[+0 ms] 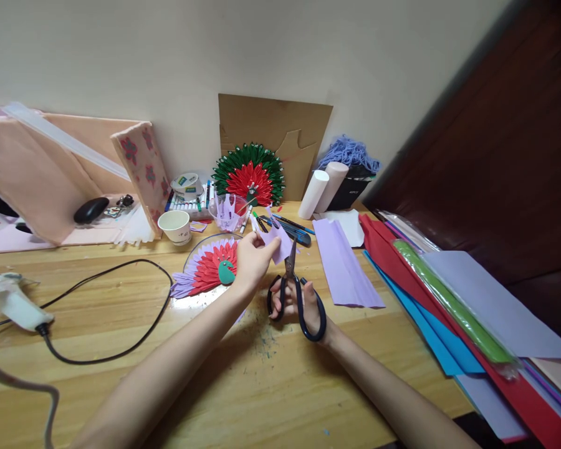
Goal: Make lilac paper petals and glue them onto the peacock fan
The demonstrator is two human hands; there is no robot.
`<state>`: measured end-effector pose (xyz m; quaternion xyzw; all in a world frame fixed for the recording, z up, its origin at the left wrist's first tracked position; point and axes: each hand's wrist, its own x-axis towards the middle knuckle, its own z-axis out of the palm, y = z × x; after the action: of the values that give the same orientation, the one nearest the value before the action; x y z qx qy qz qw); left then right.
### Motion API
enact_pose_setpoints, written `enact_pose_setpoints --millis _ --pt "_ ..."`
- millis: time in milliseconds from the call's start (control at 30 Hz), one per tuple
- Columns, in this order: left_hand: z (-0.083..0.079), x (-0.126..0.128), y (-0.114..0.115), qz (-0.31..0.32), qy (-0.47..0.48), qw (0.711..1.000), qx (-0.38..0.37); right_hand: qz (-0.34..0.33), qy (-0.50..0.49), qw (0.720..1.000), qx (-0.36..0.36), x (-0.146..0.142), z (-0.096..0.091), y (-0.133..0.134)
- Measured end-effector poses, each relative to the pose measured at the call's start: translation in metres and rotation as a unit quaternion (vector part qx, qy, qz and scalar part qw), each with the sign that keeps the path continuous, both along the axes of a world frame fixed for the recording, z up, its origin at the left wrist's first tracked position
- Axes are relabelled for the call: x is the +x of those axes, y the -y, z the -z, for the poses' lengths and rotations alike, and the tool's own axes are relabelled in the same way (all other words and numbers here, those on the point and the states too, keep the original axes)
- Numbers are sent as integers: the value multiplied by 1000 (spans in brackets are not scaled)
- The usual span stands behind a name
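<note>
Between the thumb and fingers of my left hand (pixel 255 259) is a piece of purple crepe paper (pixel 280 243) with a cut edge. My right hand (pixel 299 302) has its fingers through the black handles of a pair of scissors (pixel 290 265), whose blades point up beside the paper. Partly behind my left hand lies a peacock craft (pixel 212 268) with red and purple paper feathers and a green body, on a round clear base. A larger strip of purple crepe paper (pixel 346 262) rests on the table to the right of the scissors.
A paper cup (pixel 174 227) and a plastic bowl of purple cuttings (pixel 228 213) stand behind the craft. A glue gun (pixel 16 302) with a looping black cord is at left. Coloured paper sheets (pixel 430 312) pile up at right. A green-red peacock (pixel 250 174) leans on cardboard (pixel 275 125).
</note>
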<state>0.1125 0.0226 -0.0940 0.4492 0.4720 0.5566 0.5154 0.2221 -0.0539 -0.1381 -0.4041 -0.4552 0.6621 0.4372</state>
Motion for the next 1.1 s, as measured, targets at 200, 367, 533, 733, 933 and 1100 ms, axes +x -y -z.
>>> enact_pose_setpoints --millis 200,367,533,733,933,1100 --pt "4 0 -1 6 5 1000 4 7 13 1000 5 0 1 0" --pt "4 1 -1 3 10 1000 3 24 6 1000 -3 -2 3 2" --pt "-1 0 0 -15 -8 1000 3 23 -12 999 -40 -1 10 -1" --pt "0 -3 -5 -4 15 1000 -8 -3 -56 995 -84 1 19 -6" --pt "6 -6 -10 -5 -2 1000 -10 21 -31 999 -37 -1 14 -3" --pt "2 -5 -5 52 -28 998 -36 25 -49 997 -49 -1 12 -5"
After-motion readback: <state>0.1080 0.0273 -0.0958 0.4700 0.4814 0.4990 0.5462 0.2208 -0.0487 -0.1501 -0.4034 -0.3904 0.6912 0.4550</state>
